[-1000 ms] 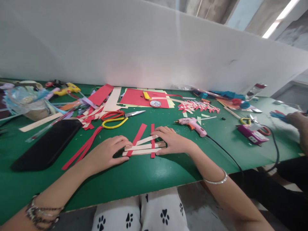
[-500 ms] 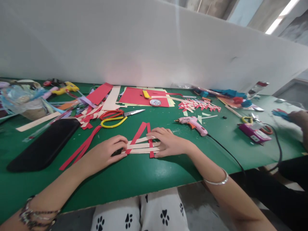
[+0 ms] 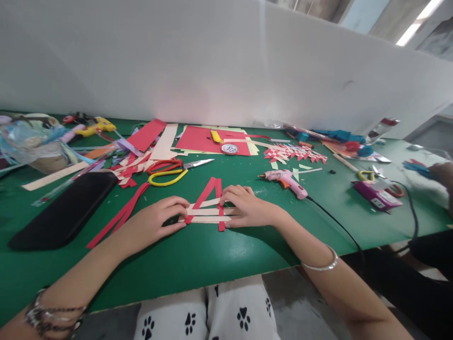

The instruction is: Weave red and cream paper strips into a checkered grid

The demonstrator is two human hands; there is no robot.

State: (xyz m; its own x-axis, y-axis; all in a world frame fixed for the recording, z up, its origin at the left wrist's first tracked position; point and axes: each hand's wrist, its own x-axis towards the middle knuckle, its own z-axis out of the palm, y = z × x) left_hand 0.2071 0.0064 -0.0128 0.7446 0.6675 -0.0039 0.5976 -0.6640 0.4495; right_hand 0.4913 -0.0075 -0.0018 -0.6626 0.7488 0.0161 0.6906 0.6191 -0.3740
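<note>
Several cream paper strips (image 3: 208, 219) lie side by side across the table in front of me. A folded red paper strip (image 3: 204, 194) is woven through them, its two legs meeting in a point at the far side. My left hand (image 3: 161, 216) is closed on the left ends of the cream strips, thumb near the table and fingers bent above. My right hand (image 3: 251, 208) is closed over their right ends, its fingertips pressing beside and partly on the right red leg. The strip ends under both hands are hidden.
Behind the strips lie scissors (image 3: 168, 177), red paper sheets (image 3: 194, 138) and a woven red-and-white piece (image 3: 300, 153). A pink glue gun (image 3: 286, 182) with a cord is to the right. A black case (image 3: 63, 210) lies left. Another person's hand (image 3: 440, 172) is at far right.
The fingers of my right hand have edged left onto the right red leg. My left hand stays at the strips' left ends. The view has shifted slightly.
</note>
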